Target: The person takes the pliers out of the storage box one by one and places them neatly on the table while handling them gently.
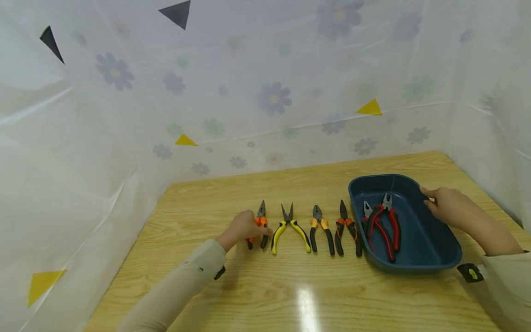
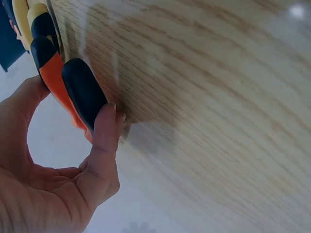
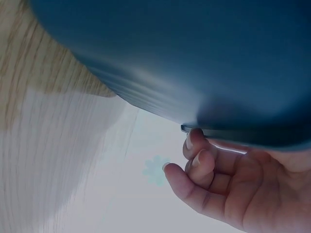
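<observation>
My left hand (image 1: 242, 228) pinches the handles of orange-and-black needle-nose pliers (image 1: 262, 212) at the left end of a row on the table. In the left wrist view, thumb and fingers lie on either side of the black-tipped handles (image 2: 83, 92). At the right, my right hand (image 1: 456, 210) grips the rim of a dark blue plastic basin (image 1: 433, 242), thumb over the edge. The right wrist view has its curled fingers (image 3: 199, 167) under the lip. Inside the basin lie two red-and-black pliers (image 1: 395, 226), one partly over the other.
Right of my left hand lie yellow-and-black long-nose pliers (image 1: 283, 226), pliers with black-and-yellow handles (image 1: 317, 213), and black-and-red pliers (image 1: 343, 210) close beside the basin. The wooden table (image 1: 249, 295) meets a flower-patterned plastic sheet (image 1: 232, 106) at the back and sides.
</observation>
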Demonstrator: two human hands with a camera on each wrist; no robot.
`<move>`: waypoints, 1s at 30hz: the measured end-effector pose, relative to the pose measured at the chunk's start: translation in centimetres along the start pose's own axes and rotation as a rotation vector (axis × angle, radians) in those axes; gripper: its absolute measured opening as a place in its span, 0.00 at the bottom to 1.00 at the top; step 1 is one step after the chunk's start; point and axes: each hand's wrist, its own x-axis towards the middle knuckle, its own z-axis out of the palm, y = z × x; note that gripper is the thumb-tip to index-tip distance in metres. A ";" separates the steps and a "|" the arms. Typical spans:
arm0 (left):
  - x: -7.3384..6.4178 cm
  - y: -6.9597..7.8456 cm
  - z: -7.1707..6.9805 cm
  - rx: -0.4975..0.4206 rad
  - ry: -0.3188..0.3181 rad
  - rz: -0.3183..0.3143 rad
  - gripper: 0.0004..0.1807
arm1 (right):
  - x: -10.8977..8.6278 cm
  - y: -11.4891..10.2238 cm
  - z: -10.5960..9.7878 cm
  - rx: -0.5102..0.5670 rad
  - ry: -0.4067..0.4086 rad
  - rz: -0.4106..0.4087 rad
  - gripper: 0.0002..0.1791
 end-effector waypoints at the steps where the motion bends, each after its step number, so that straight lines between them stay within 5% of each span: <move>1: 0.0 0.0 0.1 0.005 0.001 0.006 0.32 | 0.0 0.0 0.0 -0.003 0.002 -0.001 0.25; 30: -0.4 0.4 0.0 0.069 -0.040 0.034 0.31 | 0.0 -0.2 0.1 -0.048 0.021 -0.014 0.24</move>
